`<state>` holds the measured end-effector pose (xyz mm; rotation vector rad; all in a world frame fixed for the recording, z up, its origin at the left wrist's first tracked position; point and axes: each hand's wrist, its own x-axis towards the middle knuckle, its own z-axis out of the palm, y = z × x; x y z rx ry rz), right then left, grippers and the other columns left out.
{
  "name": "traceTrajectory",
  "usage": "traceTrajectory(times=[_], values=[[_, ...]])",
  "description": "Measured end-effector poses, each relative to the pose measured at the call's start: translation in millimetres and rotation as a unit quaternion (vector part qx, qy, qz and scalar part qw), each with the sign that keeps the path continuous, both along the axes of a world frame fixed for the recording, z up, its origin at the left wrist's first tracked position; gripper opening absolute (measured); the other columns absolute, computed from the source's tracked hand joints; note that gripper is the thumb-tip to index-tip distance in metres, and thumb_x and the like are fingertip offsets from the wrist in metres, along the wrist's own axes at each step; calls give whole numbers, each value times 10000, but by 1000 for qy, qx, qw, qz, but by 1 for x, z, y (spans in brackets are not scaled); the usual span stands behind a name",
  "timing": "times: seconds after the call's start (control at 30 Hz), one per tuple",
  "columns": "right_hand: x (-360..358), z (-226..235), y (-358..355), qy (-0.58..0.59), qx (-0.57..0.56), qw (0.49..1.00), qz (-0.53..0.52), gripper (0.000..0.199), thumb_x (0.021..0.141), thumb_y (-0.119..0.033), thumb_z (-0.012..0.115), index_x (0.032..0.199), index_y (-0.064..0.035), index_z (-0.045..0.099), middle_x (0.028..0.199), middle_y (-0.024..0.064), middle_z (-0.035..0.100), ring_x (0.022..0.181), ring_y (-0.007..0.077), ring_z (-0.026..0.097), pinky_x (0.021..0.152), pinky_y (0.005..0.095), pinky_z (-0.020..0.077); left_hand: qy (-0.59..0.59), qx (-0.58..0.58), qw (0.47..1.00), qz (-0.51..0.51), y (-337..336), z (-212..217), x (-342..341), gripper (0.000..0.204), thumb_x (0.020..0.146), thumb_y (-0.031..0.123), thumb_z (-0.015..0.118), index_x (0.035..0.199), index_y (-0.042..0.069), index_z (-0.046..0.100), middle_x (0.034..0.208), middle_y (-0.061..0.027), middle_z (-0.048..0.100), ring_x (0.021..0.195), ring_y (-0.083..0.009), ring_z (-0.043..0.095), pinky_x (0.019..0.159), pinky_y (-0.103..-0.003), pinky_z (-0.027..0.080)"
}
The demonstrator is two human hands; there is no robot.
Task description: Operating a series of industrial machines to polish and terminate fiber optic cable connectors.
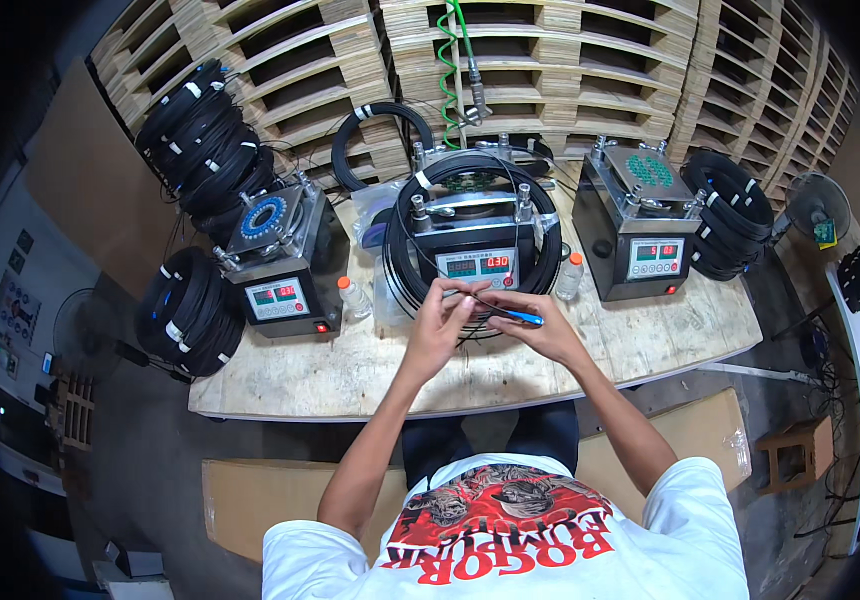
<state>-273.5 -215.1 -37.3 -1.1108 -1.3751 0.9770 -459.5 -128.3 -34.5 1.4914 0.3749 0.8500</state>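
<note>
Black cable (491, 305) is what I've got up front on my end, held just above the table edge, in front of the middle machine (475, 240). My left hand (435, 332) pinches it between thumb and fingers; my right hand (550, 335) is closed on it by the blue piece (525, 317). Can't tell whether that piece is fixed to the cable or separate.

What worries me: the grips sit close together, so a slack pinch might let the springy cable flick free. The big coil (548, 235) circles the front of the machine, so I reckon a sharp tug could snag it on the posts or drag it over the small bottle (570, 277) beside it.

Writing: the middle machine's panel has lit red digits over small print, and so do the left machine (280, 260) and right machine (640, 220). The white shirt (505, 540) has bold red lettering. The coil's white band (423, 180) shows nothing I can read.
</note>
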Motion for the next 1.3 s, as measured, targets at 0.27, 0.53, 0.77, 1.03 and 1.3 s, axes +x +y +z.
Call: traceTrajectory(times=[0.27,0.53,0.77,1.03,1.3], values=[[0,3,0,141,11,988,-53,303,979,-204,648,1165,31,694,1023,105,727,849,139,681,785,277,549,56,-69,996,-16,-8,13,-2,291,1028,154,557,1269,46,436,1006,-76,628,781,-79,612,707,-226,516],[31,56,32,93,58,991,-77,311,1008,-251,599,1022,38,713,935,104,721,824,131,668,722,254,527,229,197,953,18,48,65,-35,234,983,113,607,1196,20,626,785,-59,648,728,-103,624,682,-265,510],[113,114,116,277,108,952,-79,466,1041,-323,529,1306,55,461,791,105,645,815,230,697,826,371,589,332,582,731,132,163,112,-77,164,893,130,683,1029,64,748,872,-121,711,878,-246,645,827,-358,471],[147,132,263,-61,-15,976,-207,227,1013,-227,575,1016,0,568,597,29,481,478,135,510,453,315,476,297,514,784,180,272,115,-32,174,898,139,661,1021,59,755,836,-120,712,794,-255,685,718,-410,513],[137,113,312,-496,30,852,-165,149,801,11,636,946,44,632,849,221,691,849,404,679,710,451,530,103,-17,994,37,277,110,58,441,1002,3,498,1436,35,427,982,-135,646,759,-206,702,672,-339,616]])
